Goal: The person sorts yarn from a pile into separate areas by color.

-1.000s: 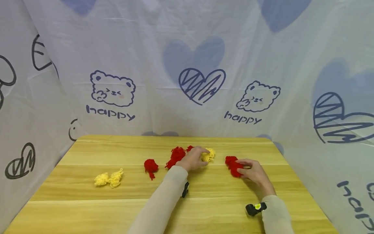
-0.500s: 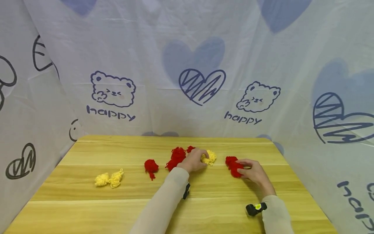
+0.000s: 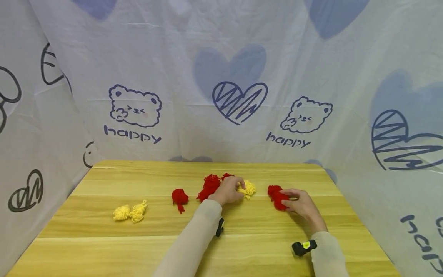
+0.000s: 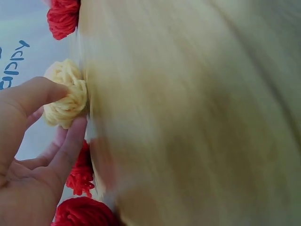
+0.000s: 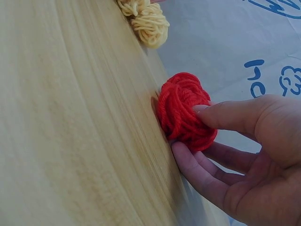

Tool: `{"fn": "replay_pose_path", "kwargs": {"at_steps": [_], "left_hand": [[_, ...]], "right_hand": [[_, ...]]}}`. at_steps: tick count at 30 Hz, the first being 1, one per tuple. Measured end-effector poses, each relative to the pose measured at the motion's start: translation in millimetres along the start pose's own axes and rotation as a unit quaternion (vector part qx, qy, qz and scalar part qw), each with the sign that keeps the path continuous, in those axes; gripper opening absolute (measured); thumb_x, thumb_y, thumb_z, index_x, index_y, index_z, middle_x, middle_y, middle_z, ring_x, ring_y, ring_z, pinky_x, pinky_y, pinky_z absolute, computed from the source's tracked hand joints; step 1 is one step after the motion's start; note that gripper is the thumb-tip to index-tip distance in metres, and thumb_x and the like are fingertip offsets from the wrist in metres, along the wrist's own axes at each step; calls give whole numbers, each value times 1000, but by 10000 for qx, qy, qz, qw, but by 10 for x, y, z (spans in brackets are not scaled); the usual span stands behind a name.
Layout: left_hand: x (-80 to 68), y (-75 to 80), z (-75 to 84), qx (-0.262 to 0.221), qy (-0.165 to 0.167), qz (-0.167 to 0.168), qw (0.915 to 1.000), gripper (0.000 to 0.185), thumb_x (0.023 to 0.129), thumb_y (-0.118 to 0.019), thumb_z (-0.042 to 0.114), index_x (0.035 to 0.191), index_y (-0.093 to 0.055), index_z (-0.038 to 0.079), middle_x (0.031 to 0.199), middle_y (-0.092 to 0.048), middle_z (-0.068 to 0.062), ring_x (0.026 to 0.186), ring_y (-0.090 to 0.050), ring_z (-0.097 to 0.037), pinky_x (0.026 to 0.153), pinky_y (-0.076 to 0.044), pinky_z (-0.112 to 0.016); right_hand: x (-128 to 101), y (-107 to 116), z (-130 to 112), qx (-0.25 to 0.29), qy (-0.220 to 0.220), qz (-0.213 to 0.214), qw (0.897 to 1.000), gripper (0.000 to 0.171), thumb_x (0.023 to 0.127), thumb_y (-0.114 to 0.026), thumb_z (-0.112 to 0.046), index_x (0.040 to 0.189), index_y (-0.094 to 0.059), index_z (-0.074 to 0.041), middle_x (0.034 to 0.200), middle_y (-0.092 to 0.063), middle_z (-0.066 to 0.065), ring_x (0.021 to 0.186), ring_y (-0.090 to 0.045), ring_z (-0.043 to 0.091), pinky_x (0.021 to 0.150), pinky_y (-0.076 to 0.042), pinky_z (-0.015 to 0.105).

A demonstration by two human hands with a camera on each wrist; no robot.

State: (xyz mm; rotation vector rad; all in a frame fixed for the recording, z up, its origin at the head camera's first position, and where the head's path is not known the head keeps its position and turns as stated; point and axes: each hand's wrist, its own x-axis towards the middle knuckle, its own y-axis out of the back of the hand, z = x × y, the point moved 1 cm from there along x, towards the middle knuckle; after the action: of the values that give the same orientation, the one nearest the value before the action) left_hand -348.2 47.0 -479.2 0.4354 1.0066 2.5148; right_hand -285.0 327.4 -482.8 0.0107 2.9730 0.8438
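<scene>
Right now I have my left hand (image 3: pixel 226 190) pinching the yellow yarn (image 3: pixel 247 188) at table (image 3: pixel 104 246) centre, and my right hand (image 3: pixel 302 203) pinching the red yarn (image 3: pixel 277 197) at its three o'clock. Both bundles look light, soft and squashy; I judge loose strands snag, so I'd grip the whole wad.

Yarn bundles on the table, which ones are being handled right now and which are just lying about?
In hand:
- yellow yarn bundle, pinched by the left hand
- red yarn bundle, gripped by the right hand

Lying about:
- red yarn pile behind the left hand
- small red bundle
- two yellow bundles at the left
</scene>
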Motion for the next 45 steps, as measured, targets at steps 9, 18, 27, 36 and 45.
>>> {"fn": "replay_pose_path", "kwargs": {"at_steps": [9, 18, 27, 36, 45], "left_hand": [[-21, 46, 17, -784, -100, 67, 9968, 13, 91, -75, 8, 99, -72, 18, 117, -67, -9, 90, -59, -16, 77, -55, -30], [-111, 212, 116, -1166, -288, 146, 9927, 13, 94, -73, 8, 105, -75, 14, 120, -71, -8, 106, -67, -22, 93, -59, -40], [-193, 378, 156, -1296, -440, 259, 9903, 14, 94, -72, 8, 107, -76, 13, 119, -72, -8, 107, -68, -26, 95, -59, -41], [-221, 498, 181, -1068, -479, 429, 9922, 14, 93, -75, 9, 106, -77, 13, 117, -74, -9, 103, -69, -23, 93, -60, -39], [-276, 540, 142, -1006, -723, 496, 9911, 13, 93, -74, 6, 105, -76, 9, 115, -75, -10, 101, -71, -23, 91, -61, -37]], "right_hand": [[-7, 3, 6, 55, 43, -26, 10000, 41, 95, -70, 1, 134, -62, 7, 134, -58, 37, 98, -71, 27, 76, -65, 34], [-5, 0, 8, 85, 16, -36, 10000, 41, 94, -70, 1, 134, -63, 7, 134, -58, 36, 98, -70, 26, 76, -65, 34], [-18, 3, -10, 58, 54, -45, 10000, 41, 95, -70, 0, 135, -62, 7, 134, -58, 36, 99, -71, 27, 77, -65, 34], [-12, -5, 6, 83, 72, -53, 9999, 41, 95, -70, 0, 135, -62, 7, 134, -59, 36, 99, -70, 26, 76, -64, 33], [-11, 0, -6, 65, 92, -73, 9999, 41, 95, -69, 1, 135, -61, 8, 134, -58, 37, 98, -70, 26, 76, -65, 33]]}}
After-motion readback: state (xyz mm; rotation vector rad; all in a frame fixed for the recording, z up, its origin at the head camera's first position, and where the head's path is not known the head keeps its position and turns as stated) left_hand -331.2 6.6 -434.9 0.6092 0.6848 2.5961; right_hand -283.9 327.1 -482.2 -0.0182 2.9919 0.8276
